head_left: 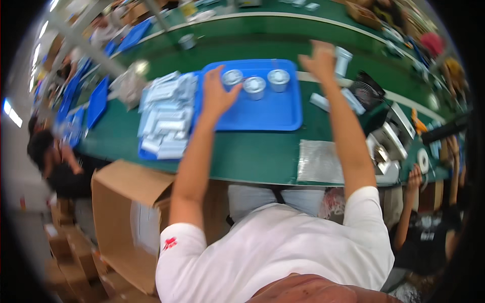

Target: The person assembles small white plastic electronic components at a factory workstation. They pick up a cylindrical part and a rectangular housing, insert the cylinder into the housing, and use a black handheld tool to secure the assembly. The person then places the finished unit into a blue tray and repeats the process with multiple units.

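Three white lidded cups stand on a blue tray [262, 118]: a left cup [232, 77], a middle cup [254, 88] and a right cup [278, 80]. My left hand [217, 93] is over the tray's left side, thumb and fingers spread beside the left and middle cups, holding nothing visible. My right hand [322, 60] reaches past the tray's right edge, a little blurred, its thumb apart from the fingers. Close beside it lies a pale blue packet [343, 60]. No held thing shows in that hand.
Many pale packets [164, 118] are heaped on a second blue tray at left. A silvery sheet [319, 161], a black basket [367, 91] and a metal device [386, 141] lie to the right. An open cardboard box [121, 212] stands by the green table. Other people sit at both sides.
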Tool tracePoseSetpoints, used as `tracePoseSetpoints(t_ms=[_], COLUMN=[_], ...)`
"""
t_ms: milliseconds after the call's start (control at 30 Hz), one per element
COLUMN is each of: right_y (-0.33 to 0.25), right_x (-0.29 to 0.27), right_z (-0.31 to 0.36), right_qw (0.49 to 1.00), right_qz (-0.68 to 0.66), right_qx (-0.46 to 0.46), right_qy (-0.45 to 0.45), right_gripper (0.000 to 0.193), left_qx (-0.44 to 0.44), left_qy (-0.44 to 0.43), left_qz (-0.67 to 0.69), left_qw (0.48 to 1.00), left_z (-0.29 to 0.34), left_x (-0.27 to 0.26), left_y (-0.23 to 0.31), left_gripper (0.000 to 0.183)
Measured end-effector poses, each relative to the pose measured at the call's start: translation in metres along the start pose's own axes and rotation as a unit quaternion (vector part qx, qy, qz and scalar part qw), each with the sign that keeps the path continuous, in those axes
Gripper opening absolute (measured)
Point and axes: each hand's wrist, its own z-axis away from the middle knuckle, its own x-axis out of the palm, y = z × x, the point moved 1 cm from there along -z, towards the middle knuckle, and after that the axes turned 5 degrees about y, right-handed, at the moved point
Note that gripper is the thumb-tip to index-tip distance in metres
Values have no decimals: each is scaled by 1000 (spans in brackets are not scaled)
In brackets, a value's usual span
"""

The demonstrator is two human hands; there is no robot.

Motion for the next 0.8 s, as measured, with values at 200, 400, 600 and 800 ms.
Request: tracePoseSetpoints(t_ms=[200,400,600,800], right_y=[146,99,-4,-103], right_x=[47,25,-5,-52], right_z=[13,20,59,94], right_qw=[954,969,965,961], right_qz=[49,-84,-242,-255], right_qx=[266,226,98,-87], right_qy=[-129,-47,-18,-60], right_gripper=[84,60,35,28], left_qx=[-78,-92,-186,-112], left_qy=[30,194,71,138], left_qz=[148,-141,-334,-249], left_qw=[986,966,921,952], left_z=[87,92,110,112], left_x=[-27,-103,-134,-132], left_y=[57,26,-17,-35], left_gripper=[37,38,74,50])
